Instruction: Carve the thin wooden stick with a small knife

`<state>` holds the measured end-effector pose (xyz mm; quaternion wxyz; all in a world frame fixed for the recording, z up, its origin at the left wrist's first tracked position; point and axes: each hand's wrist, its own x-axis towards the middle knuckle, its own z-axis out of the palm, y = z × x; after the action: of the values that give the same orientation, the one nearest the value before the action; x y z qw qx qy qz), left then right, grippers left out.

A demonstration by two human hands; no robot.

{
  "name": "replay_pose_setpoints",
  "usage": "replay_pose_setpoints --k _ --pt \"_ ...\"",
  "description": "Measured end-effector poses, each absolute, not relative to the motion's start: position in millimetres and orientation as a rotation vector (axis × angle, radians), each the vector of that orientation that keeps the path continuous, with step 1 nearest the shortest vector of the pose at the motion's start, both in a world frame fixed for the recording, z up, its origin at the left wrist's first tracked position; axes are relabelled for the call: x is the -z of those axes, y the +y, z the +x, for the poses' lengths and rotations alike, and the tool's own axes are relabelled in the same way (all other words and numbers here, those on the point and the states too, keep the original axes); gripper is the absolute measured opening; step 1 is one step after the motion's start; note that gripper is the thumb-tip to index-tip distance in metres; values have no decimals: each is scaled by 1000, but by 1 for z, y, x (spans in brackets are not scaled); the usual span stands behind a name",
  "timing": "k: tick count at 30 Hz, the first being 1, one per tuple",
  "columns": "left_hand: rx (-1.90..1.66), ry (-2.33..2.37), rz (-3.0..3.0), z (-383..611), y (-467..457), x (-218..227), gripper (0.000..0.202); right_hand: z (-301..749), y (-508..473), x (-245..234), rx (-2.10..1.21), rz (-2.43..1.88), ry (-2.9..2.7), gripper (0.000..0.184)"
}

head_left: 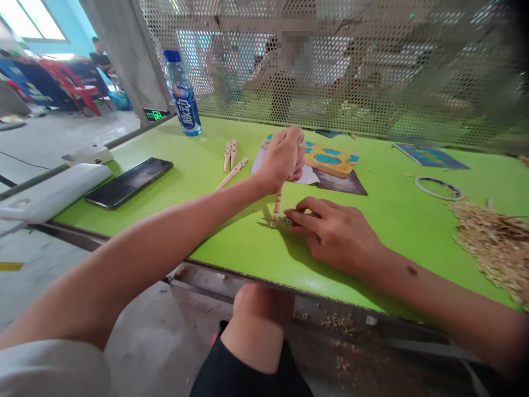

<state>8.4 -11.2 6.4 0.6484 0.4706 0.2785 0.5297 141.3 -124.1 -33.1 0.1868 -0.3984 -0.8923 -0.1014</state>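
Observation:
My left hand (283, 157) is wrapped in a fist round the upper part of a notched wooden stick (278, 205). The stick points down, its lower end at the green table top. My right hand (336, 226) pinches a small knife (288, 220), its handle mostly hidden by the fingers. The knife's thin blade lies across the stick near its lower end. Left of my left hand lie several similar carved sticks (233, 172). Just behind that hand is a yellow block with blue patches (330, 157), resting on a dark sheet (341, 182) and white paper.
A blue-capped drink bottle (184, 99) stands at the back left, beyond a phone (130, 183) and a white object (58, 190). Wood shavings (494, 242) are heaped at right near a tape roll (438, 188) and patterned card (432, 156). A perforated metal screen (248, 71) borders the table's back.

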Motion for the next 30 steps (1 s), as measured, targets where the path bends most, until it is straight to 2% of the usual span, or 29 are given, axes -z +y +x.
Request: replay_pose_setpoints --k 2,5,10,17,30 --pt "-1193 627 1029 6 -6 -3 33 141 -125 34 441 -1084 -2502 30" --pt "-1212 654 974 1 1 4 32 146 -121 35 491 -1035 -2459 31" --pt "-1191 656 1047 -3 6 12 34 157 -104 38 247 -1030 -2314 34" --pt "-1143 657 1214 -7 7 9 33 160 -101 35 -144 -1063 -2220 27" --pt "-1285 724 1403 -9 -7 -2 25 158 -110 28 -217 -1028 -2320 26"
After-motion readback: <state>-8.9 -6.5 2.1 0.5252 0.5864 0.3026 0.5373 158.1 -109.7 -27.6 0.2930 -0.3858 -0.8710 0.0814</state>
